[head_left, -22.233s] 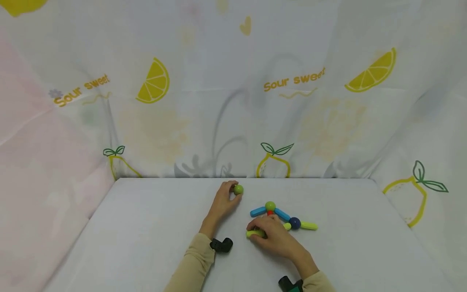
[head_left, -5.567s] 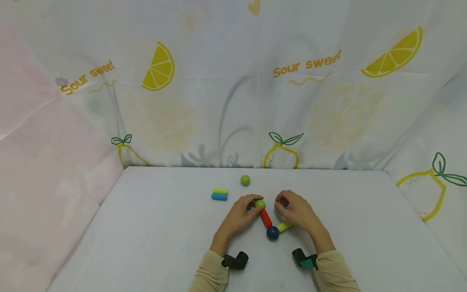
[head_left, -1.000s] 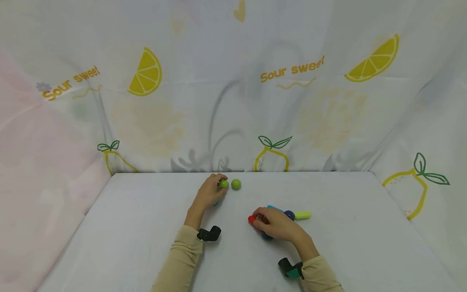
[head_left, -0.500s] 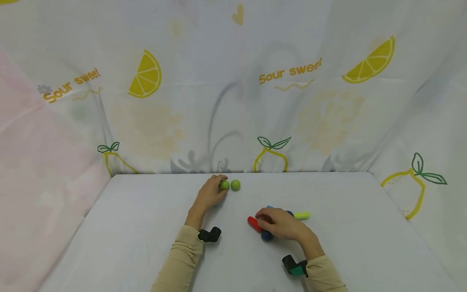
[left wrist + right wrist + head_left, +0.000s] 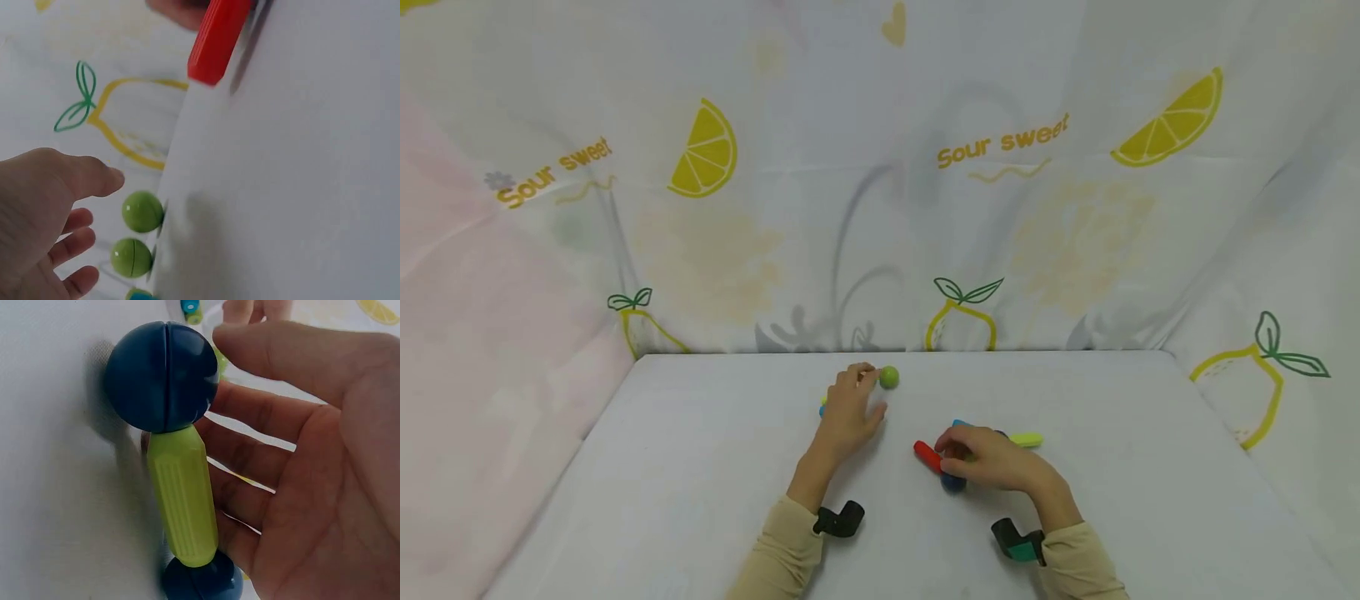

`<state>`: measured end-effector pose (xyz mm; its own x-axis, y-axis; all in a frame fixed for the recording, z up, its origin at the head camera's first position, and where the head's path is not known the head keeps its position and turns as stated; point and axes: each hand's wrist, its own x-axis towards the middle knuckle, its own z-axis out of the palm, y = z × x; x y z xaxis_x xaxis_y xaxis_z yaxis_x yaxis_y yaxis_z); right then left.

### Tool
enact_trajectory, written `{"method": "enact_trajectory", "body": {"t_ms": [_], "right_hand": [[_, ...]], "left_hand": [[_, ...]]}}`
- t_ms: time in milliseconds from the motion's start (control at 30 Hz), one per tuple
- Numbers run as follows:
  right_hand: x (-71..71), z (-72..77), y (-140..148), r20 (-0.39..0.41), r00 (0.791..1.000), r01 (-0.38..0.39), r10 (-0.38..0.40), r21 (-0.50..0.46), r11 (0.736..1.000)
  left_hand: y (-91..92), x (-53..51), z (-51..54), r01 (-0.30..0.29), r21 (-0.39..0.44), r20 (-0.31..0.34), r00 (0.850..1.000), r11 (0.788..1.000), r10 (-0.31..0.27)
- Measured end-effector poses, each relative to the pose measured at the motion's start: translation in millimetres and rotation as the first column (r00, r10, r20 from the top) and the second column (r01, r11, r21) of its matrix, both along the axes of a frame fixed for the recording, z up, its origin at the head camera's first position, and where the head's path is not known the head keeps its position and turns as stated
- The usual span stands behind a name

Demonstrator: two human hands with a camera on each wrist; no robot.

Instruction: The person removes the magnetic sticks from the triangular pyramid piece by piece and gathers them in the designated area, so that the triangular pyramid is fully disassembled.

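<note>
White cloth (image 5: 880, 167) printed with lemons is the biggest thing before me, hanging behind the white table (image 5: 662, 500) I work on. Over the table, my left hand (image 5: 846, 414) has just come off a green ball: its fingers no longer curl round it but lie spread, thumb well apart from the rest, holding nothing. My right hand (image 5: 992, 461) bends over the joined pieces; its thumb tip lies by a dark blue ball (image 5: 161, 376) while its fingers pass behind, and I cannot tell whether they grip anything. Among those pieces, a lime stick (image 5: 182, 497) links that ball to a 2nd dark blue ball (image 5: 203, 578), and a red stick (image 5: 927, 456) points away toward my left side with its outer end bare. Past my right knuckles show a blue stick (image 5: 961, 423) and a 2nd lime stick (image 5: 1027, 439), their joints hidden from me. Near the table's far edge, just beyond my left fingers, a 1st green ball (image 5: 142, 211) and a 2nd green ball (image 5: 131, 257) sit just beside each other; with my left hand off them, I judge both loose and outside the build. Smallest to my eye is a sliver of another blue piece (image 5: 144, 297) next to them.
</note>
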<state>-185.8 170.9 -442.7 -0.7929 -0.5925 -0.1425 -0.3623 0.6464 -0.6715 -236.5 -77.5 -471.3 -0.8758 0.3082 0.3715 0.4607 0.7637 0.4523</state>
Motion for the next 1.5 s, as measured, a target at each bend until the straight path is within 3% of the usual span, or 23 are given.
{"method": "enact_trajectory", "body": {"t_ms": [67,100,167,233,267,333,533,800,1000,1267,1500], "right_hand": [[1.0,2.0,1,0.029,1.000,-0.007,0.007,0.014,1.000],[1.7,3.0,1,0.044,0.999,-0.015,0.014,0.019,1.000],[3.2,5.2,1,0.067,0.997,-0.038,0.036,0.023,0.999],[4.9,7.3,2,0.074,0.996,-0.061,0.059,0.024,0.998],[5.6,7.9,3,0.072,0.995,-0.072,0.070,0.018,0.997],[6.2,9.0,3,0.064,0.995,-0.079,0.078,0.008,0.997],[6.2,6.7,3,0.044,0.999,-0.032,0.032,0.001,0.999],[3.2,-6.9,-2,-0.089,0.996,0.019,-0.014,0.046,0.999],[2.3,-12.1,-6,-0.136,0.990,0.038,-0.033,0.041,0.998],[2.7,-12.4,-10,-0.135,0.990,0.055,-0.050,0.033,0.998],[1.6,-13.1,-15,-0.185,0.982,0.049,-0.042,0.032,0.998]], "left_hand": [[7.3,13.1,3.2,0.129,-0.041,0.067,0.990,0.991,-0.127],[10.6,19.1,5.0,0.203,-0.063,0.120,0.973,0.977,-0.195],[17.0,29.4,8.7,0.341,-0.077,0.243,0.918,0.937,-0.314],[22.7,37.1,11.9,0.440,-0.068,0.344,0.853,0.896,-0.393],[25.2,39.7,12.5,0.468,-0.066,0.371,0.831,0.881,-0.414],[29.2,42.9,12.3,0.490,-0.067,0.382,0.817,0.869,-0.431],[29.1,43.7,7.1,0.465,-0.107,0.357,0.843,0.879,-0.403],[21.5,40.9,0.3,0.410,-0.105,0.347,0.869,0.906,-0.353],[23.3,40.0,-6.5,0.360,-0.106,0.314,0.896,0.927,-0.312],[21.3,41.8,-5.3,0.336,-0.113,0.313,0.905,0.935,-0.287],[17.9,43.1,-3.5,0.330,-0.098,0.307,0.908,0.939,-0.286]]}}
